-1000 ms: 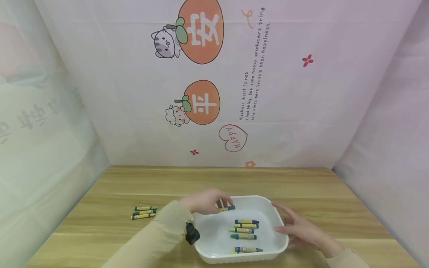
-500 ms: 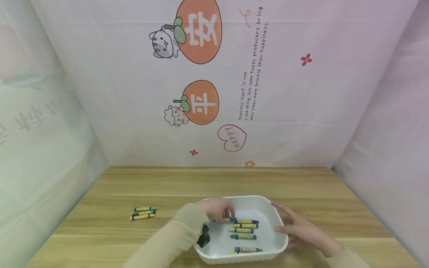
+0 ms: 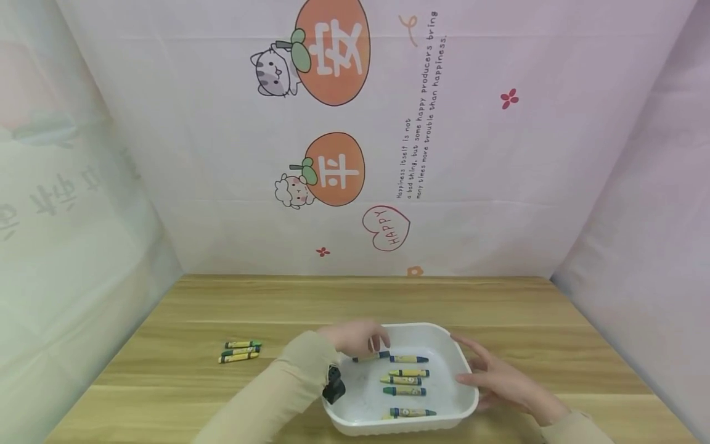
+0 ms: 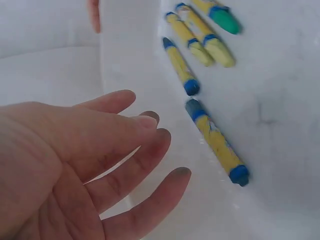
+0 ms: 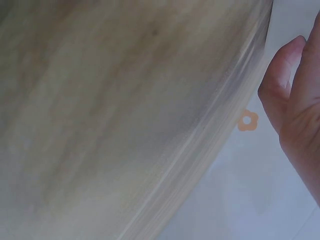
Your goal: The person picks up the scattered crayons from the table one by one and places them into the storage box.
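A white plastic tray (image 3: pixel 346 427) holds several crayons with yellow wrappers. Over its far left part hovers my left hand (image 3: pixel 355 336), fingers loosely bent with nothing between them. Just right of those fingertips, in the left wrist view, a dark blue-green crayon (image 4: pixel 218 142) lies on the tray floor. End to end with it is a dark blue crayon (image 4: pixel 181 67). Two pale yellow crayons (image 3: pixel 403 380) and a green one (image 3: pixel 405 391) lie nearer to me. My right hand (image 3: pixel 499 379) grips the tray's right side, thumb over the rim, other fingers outside.
On the wooden table (image 3: pixel 138 394), left of the tray, several crayons (image 3: pixel 240 351) lie in a small group. More crayons (image 3: pixel 410 412) rest by the tray's near wall. A printed white cloth (image 3: pixel 471 234) rises behind the table's far edge.
My left hand brought a crayon down into the tray beside the others and let it go, then drew slightly back. The dark blue crayon shifted away from the yellow ones. My right hand stayed put.
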